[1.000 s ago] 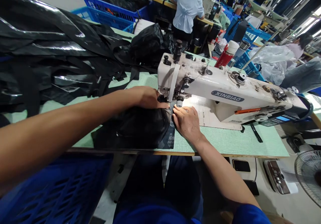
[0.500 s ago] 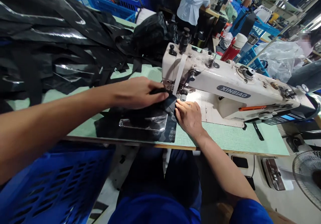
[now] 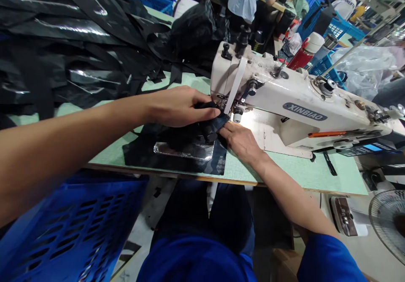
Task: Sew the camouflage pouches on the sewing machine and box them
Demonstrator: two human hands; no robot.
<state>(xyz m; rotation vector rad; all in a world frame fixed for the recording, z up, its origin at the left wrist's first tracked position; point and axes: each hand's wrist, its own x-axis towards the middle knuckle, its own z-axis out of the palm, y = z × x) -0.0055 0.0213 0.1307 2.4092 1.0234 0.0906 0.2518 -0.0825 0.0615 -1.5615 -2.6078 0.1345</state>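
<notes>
Black fabric [image 3: 177,136] steadied by two hands at the needle end

Taking the needle end of the sewing machine [image 3: 275,94] as the clock's centre, a heap of dark, glossy pieces [image 3: 79,33] lies at ten o'clock, probably put there to be within the left arm's reach. At eight o'clock a blue crate [image 3: 91,218] sits below the table's edge, where it would leave the work surface free.

At nine o'clock the left hand [image 3: 182,107] is clamped on a bunched fold of the fabric, thumb against fingers, apparently to keep the loose bulk lifted and gathered. The rest of the fabric spreads flat from seven to nine o'clock, a shiny strip [image 3: 183,150] across it; the tabletop [image 3: 316,174] seems to be bearing its weight.

At five o'clock the right hand [image 3: 242,141] lies low, fingertips against the fabric's raised corner and partly hidden by it, so I cannot tell whether they pinch or merely press. The hands are near each other but apart, likely to control the cloth from both sides.

Farther right, a red bottle [image 3: 303,54] stands at two o'clock, behind the machine and out of the hands' way. Between three and four o'clock, a small black tool [image 3: 330,164] rests beside the machine, presumably to be handy for the right hand.
</notes>
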